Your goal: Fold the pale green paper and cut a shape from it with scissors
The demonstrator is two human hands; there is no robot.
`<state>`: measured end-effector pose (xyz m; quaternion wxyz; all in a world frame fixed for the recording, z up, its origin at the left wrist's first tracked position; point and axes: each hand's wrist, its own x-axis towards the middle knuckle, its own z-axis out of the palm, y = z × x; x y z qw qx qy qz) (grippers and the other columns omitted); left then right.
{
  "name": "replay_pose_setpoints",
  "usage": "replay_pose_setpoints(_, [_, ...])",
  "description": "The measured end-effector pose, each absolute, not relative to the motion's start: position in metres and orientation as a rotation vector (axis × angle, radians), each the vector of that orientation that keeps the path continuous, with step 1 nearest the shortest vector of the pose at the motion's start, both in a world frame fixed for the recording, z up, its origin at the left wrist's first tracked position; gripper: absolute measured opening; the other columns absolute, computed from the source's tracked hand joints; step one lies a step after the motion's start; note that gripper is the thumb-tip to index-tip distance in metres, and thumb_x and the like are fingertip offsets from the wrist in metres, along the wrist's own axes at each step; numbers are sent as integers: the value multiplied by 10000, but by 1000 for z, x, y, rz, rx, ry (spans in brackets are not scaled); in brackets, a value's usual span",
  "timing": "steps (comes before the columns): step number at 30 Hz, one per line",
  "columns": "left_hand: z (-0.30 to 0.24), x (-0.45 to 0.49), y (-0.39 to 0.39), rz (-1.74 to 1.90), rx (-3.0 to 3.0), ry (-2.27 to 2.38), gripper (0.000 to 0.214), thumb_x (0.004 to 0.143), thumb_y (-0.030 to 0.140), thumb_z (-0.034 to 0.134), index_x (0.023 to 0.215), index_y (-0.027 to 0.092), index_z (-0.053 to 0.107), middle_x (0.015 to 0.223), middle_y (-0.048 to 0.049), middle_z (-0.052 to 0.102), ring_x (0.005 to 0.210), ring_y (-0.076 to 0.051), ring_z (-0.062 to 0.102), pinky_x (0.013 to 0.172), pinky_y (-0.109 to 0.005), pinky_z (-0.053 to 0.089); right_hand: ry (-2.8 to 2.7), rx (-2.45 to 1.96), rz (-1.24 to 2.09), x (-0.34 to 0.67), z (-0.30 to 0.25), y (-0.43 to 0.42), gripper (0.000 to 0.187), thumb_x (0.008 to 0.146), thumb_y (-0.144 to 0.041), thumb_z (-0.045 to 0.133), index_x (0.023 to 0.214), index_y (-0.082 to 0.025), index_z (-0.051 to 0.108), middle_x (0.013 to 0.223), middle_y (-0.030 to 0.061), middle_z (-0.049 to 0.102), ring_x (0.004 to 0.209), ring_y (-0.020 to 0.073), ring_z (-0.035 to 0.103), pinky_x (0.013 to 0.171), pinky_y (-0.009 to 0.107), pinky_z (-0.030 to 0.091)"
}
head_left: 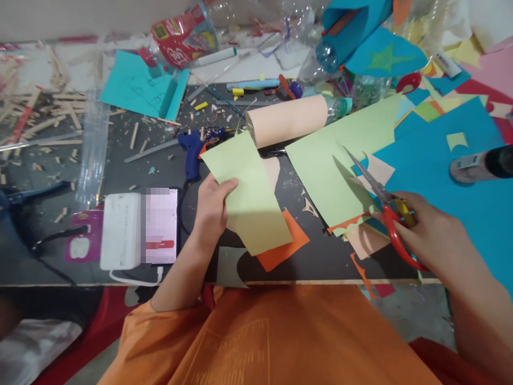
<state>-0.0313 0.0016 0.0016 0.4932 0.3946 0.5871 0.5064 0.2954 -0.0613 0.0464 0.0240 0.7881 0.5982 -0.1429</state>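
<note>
My left hand (214, 206) pinches the left edge of a pale yellow-green paper piece (250, 200), thumb on top. An orange paper scrap (286, 243) lies partly under that piece. In my right hand (430, 230) is a pair of scissors (388, 208) with red handles, its blades pointing up and left. Beneath the blades lies a larger light green sheet (340, 166), apart from the piece in my left hand. Just behind both papers rests a bottle wrapped in peach paper (290, 122), on its side.
A blue glue gun (194, 149) lies left of the held paper. Nearer the left are a phone (162, 227) and a white power bank (121, 231). Blue sheets (433, 176) and a dark-capped bottle (473, 167) cover the right side. Wood sticks (60, 112) litter the far left.
</note>
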Motion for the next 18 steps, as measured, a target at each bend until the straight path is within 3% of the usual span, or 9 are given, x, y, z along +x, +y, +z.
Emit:
replay_pose_setpoints(4, [-3,-19,5,1177,771,1319,304,611,273,745,883,167,658,797,-35,731,716,-192,686,662,-298,550,2064,2311,-247,300,28,-57,495,846,-475,399,1114,-120,618,936,213,719,764,331,679,505,337,452])
replay_pose_setpoints(10, [-3,-15,5,1123,750,1310,265,612,283,730,841,172,657,753,-26,737,691,-201,697,639,-304,553,2373,1934,205,299,37,-58,519,956,-438,314,1189,-92,624,856,189,695,773,342,648,503,372,497])
replay_pose_setpoints(15, [8,-9,7,1034,714,1271,185,659,247,639,826,170,659,784,-26,735,808,-226,705,673,-306,553,2817,1849,235,257,35,-47,354,924,-281,502,1237,-122,544,1101,208,640,985,334,629,717,426,578])
replay_pose_setpoints(18, [10,-5,10,1002,733,1242,182,686,234,617,852,172,663,821,-30,735,879,-243,700,709,-323,556,3143,1592,50,224,14,-43,480,896,-170,539,1359,-231,426,1319,179,516,1233,317,522,928,487,529])
